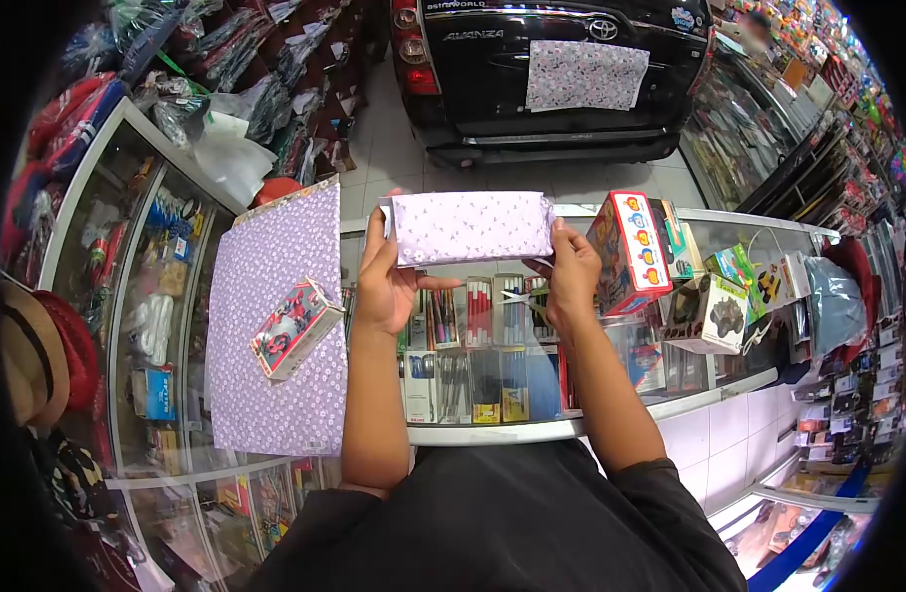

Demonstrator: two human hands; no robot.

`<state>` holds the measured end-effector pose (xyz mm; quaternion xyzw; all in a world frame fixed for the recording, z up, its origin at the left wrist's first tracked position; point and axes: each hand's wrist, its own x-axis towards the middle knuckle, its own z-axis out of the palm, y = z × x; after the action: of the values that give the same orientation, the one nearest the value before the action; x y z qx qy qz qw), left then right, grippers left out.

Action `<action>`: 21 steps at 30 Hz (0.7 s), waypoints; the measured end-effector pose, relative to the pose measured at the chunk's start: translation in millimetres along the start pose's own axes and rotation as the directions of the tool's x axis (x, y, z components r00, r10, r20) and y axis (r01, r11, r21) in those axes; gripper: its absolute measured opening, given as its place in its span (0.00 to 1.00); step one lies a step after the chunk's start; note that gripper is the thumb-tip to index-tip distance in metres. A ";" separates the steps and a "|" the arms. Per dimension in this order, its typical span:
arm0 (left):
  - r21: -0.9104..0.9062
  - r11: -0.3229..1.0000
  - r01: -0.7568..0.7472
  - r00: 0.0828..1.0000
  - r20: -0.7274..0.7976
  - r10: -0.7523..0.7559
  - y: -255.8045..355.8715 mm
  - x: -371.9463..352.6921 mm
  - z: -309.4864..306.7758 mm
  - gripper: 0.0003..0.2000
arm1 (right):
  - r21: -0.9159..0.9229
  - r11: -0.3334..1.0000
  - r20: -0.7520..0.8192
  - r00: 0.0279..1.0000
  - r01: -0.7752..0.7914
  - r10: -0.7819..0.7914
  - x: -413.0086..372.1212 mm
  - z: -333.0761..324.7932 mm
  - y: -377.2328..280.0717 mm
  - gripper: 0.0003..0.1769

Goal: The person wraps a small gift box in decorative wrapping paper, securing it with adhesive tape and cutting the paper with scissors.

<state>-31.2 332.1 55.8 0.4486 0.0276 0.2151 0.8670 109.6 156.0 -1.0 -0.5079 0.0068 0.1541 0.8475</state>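
Note:
A long box wrapped in pale lilac flowered paper [472, 227] is raised level over the glass counter, between my two hands. My left hand [382, 288] grips its left end, with the index finger stretched along below. At the right end, my right hand [574, 274] has its thumb on the near corner and its fingers bent underneath. Scissors [515, 297] show just left of my right hand, blades pointing left; their handles are partly hidden. To the left lies a sheet of purple flowered wrapping paper [275, 247], a small toy box [297, 331] resting on it.
Pens and stationery sit inside the glass counter [492, 434]. A red picture box [630, 257] and a box with a game-controller picture [719, 314] stand at the right. Glass display cases [127, 128] flank the left. A black car [561, 128] is parked beyond the counter.

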 end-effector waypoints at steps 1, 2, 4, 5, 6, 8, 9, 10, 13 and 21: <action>-0.036 0.999 -0.013 1.000 0.008 0.013 0.5 -0.6 -2.6 0.29 | 0.004 1.000 0.028 1.000 0.010 -0.010 0.0 -0.8 -1.2 0.16; -0.035 0.999 -0.013 1.000 0.009 0.013 0.9 -0.9 -7.1 0.29 | 0.005 1.000 0.028 1.000 0.010 -0.010 0.2 -0.6 -1.9 0.16; -0.097 0.994 0.052 0.991 0.130 -0.040 0.7 -1.6 -15.8 0.29 | 0.016 1.000 0.058 0.998 0.008 -0.009 1.4 -0.4 -3.1 0.16; -0.152 0.984 0.091 0.989 0.129 -0.072 -0.5 -2.7 -17.6 0.29 | 0.016 1.000 0.058 0.998 0.008 -0.009 2.4 -1.1 -2.7 0.16; -0.152 0.984 0.091 0.989 0.129 -0.072 -1.3 -3.7 -17.6 0.29 | 0.004 1.000 0.076 0.997 0.028 -0.028 3.3 -1.1 -2.6 0.16; -0.241 0.954 0.179 0.983 0.091 -0.161 -2.3 -4.8 -17.0 0.29 | -0.007 0.999 0.094 0.994 0.049 -0.048 4.0 -1.2 -3.8 0.16; -0.317 0.929 0.188 0.977 0.155 -0.145 -1.8 -3.2 -16.2 0.30 | -0.032 0.999 0.096 0.995 0.027 -0.024 1.8 0.9 -8.4 0.16; -0.317 0.930 0.188 0.977 0.155 -0.145 -1.0 -2.7 -15.1 0.30 | -0.057 0.998 0.096 0.995 0.006 0.000 0.8 2.3 -11.1 0.16; -0.319 0.924 0.209 0.968 0.205 -0.148 5.2 -2.6 -7.7 0.30 | -0.071 0.997 0.094 0.996 0.016 -0.010 3.2 1.5 -13.8 0.16; -0.242 0.950 0.195 0.975 0.151 -0.162 -6.8 0.0 -16.8 0.32 | -0.036 0.998 0.075 0.996 0.047 -0.045 3.3 0.9 -14.9 0.15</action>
<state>-32.8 341.5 40.4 0.3418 -0.0162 0.1077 0.9334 116.6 151.2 11.6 -0.5178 -0.0390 0.1534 0.8408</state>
